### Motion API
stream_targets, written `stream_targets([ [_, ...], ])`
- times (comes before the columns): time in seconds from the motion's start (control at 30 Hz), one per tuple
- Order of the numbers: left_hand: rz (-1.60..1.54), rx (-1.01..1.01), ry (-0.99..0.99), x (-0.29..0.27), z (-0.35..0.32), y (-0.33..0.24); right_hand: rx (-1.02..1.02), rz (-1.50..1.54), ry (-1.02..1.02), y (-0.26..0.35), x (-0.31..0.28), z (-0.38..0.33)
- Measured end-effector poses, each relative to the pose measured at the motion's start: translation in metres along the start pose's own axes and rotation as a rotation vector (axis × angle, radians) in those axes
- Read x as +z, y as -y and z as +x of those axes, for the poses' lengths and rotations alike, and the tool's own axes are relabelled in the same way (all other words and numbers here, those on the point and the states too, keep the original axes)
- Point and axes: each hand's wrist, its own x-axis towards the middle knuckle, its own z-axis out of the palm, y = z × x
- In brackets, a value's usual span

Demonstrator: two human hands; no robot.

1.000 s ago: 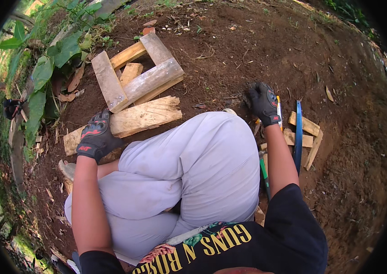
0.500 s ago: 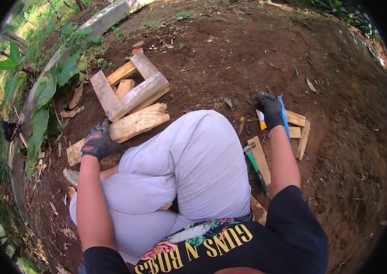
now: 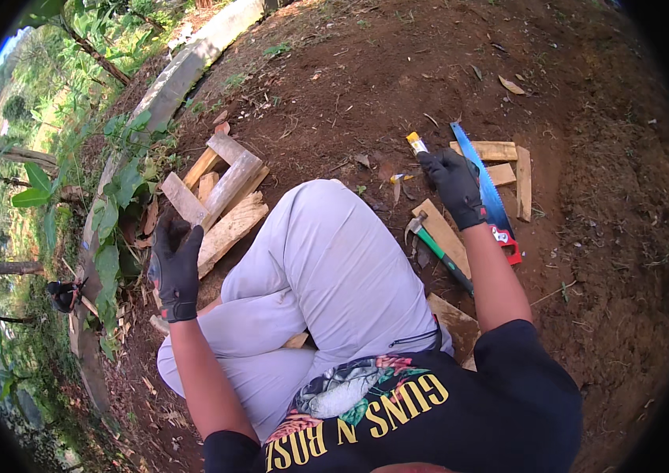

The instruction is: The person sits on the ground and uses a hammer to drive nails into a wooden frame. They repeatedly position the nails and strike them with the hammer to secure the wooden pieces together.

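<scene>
Both my hands wear black gloves. My right hand [image 3: 453, 180] is closed around a small white and yellow tube [image 3: 416, 143], whose yellow end sticks out past the fingers. Beside that hand lies a handsaw [image 3: 486, 175] with a blue blade and red handle, partly over several short wood pieces [image 3: 523, 183]. My left hand [image 3: 175, 264] is raised next to a rough wooden plank [image 3: 229, 231]. Its fingers are curved and apart, with nothing between them. Just beyond it rests a frame of joined wood pieces [image 3: 233, 185].
A claw hammer [image 3: 441, 256] with a green handle lies against a flat board [image 3: 443, 232], right of my bent leg. A small yellow and blue item [image 3: 400, 178] is on the soil. Leafy plants [image 3: 117, 189] and a concrete edge [image 3: 192, 63] border the left, where another person [image 3: 65, 296] appears far off.
My left hand has lifted off the plank and opened. My right hand has drawn back from the saw area with the tube, leaving the saw on the ground. The view has shifted.
</scene>
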Motion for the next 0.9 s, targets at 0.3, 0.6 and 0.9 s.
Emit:
stream_targets([
  [0.3,0.199,0.561,0.568,0.224,-0.114,-0.196,-0.359,0.172,0.088,0.034,-0.037,-0.088],
  [0.6,0.343,0.260,0.809,0.273,-0.117,-0.216,-0.105,0.490,0.040,-0.054,-0.075,-0.075],
  [0.9,0.308,0.211,0.791,0.288,-0.105,-0.173,0.364,-0.304,0.046,-0.123,-0.116,-0.081],
])
